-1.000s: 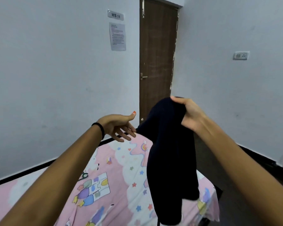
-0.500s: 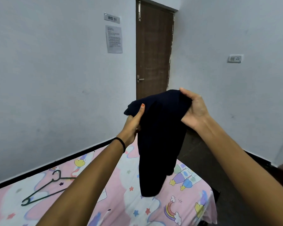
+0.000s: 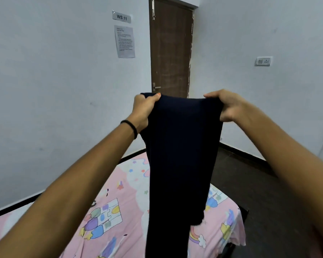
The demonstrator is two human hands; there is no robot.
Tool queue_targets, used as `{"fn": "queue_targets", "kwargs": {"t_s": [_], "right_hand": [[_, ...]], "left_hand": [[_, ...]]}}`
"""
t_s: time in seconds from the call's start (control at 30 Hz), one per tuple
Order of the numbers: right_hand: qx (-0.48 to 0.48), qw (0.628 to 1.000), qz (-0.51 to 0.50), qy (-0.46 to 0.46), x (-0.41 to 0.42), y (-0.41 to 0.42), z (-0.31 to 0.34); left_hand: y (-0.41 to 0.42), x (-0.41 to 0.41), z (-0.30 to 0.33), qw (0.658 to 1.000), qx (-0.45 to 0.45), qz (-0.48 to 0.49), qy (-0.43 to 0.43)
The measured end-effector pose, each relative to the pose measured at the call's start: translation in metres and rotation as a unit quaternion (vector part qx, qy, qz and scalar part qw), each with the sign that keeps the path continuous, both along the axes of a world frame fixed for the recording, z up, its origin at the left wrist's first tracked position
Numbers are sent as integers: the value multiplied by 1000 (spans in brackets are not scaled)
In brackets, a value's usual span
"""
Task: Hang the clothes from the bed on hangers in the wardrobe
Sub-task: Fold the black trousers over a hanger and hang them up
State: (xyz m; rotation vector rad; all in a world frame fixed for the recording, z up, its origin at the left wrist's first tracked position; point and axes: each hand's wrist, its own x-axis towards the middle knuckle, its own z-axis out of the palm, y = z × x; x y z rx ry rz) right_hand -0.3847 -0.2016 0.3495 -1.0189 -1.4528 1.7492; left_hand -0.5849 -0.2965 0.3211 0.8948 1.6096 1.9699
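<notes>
Both hands up at chest height over the bed, each gripping a top corner of the dark navy soft-knit garment (image 3: 183,155). Left hand (image 3: 145,110): fingers curled round the left corner, thumb pressed over the front edge. Right hand (image 3: 225,107): fingers bunched round the right corner, cloth gathered in the fist. Top edge is stretched near-level between them; the rest hangs straight down in front of the pink cartoon-print bedsheet (image 3: 108,216), lower end cut off by the frame bottom.

Handling, my read: light, limp, no stiffness, so it will sag and fold the moment one corner is let go. Knit looks grippy rather than slick, low slip risk. Not fragile, but could stretch if pulled hard across the top edge. Best hold is what's in use now: the two top corners, edge kept taut, which leaves the span between free to go over a hanger.

Can't make out:
- What garment it is. Uniformly dark, no seams, waistband or neckline readable. Could be trousers or a folded top.
- Its full length and whether the hem touches the bed.
- No hanger and no wardrobe in view; garment also blocks part of the bed.
- The fingertips of both hands are behind the cloth.

Background: brown wooden door (image 3: 171,49), "WS 11" wall plate (image 3: 121,17) with a printed notice under it, text unreadable.
</notes>
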Motion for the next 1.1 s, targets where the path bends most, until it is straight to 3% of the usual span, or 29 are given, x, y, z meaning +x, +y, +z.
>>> {"fn": "queue_targets", "kwargs": {"t_s": [0.13,0.4,0.47,0.53,0.6,0.67,0.77,0.87,1.0,1.1], "right_hand": [[17,999,2,-43,0,-2,14],[1,995,-35,96,-14,-30,42],[23,990,-63,121,-21,-33,48],[42,991,-63,113,-29,-35,53],[51,996,-35,70,-37,-33,56],[61,998,-31,-5,-41,-29,59],[88,988,-95,-82,-39,-28,69],[60,988,-139,-20,-31,-34,71],[41,996,-84,-2,-31,-30,55],[25,997,-61,26,-34,-33,41]], "left_hand": [[-2,-2,30,999,3,22,-34],[-20,-2,68,989,56,14,-135],[-19,-1,74,993,72,-16,-95],[-19,4,78,997,68,-27,13],[-17,6,83,993,46,-32,104],[-16,3,87,990,21,-14,140],[-12,-7,95,987,-20,53,148],[-13,-8,98,990,-44,65,118],[-14,-11,87,996,-19,68,49],[-18,-14,82,999,-33,16,25]]}}
